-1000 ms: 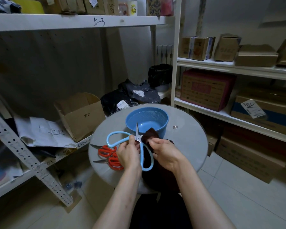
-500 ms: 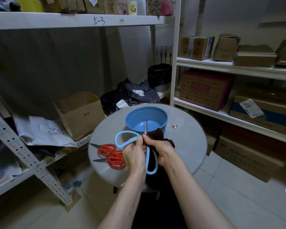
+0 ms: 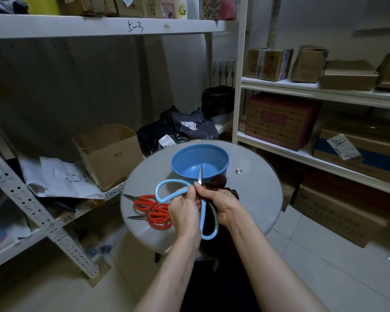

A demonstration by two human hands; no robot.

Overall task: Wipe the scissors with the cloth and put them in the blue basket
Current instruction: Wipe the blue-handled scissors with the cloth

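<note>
Over the round glass table (image 3: pixel 252 199), both hands are up in the air, just in front of the blue basket (image 3: pixel 212 154).

My left hand (image 3: pixel 185 210) has its fingers curled tight round the blue scissors (image 3: pixel 208 237), near the spot where the 2 handles meet. I think it grips there so the scissors stay put while they get rubbed. My right hand (image 3: pixel 221 203) has the dark brown cloth (image 3: pixel 216 180) bunched in its curled fingers. It pinches the cloth against the bottom of the blade, which looks like the right place to begin a wipe up to the tip.

So the scissors are in the air, not on the table and not in the basket. 1 thin blade sticks out above my fingers. It points away from me, and its tip shows in front of the near side of the basket. The scissors run long from my body out to the basket. The 2 big blue loops are spread apart, 1 out to my left and 1 down toward me. I cannot tell where the other blade is; the cloth may hide it.

The basket holds nothing. It sits close, so the drop should be short. 2 pairs of red scissors (image 3: pixel 158 216) lie flat on the table by my left hand, with tips pointing left.
</note>
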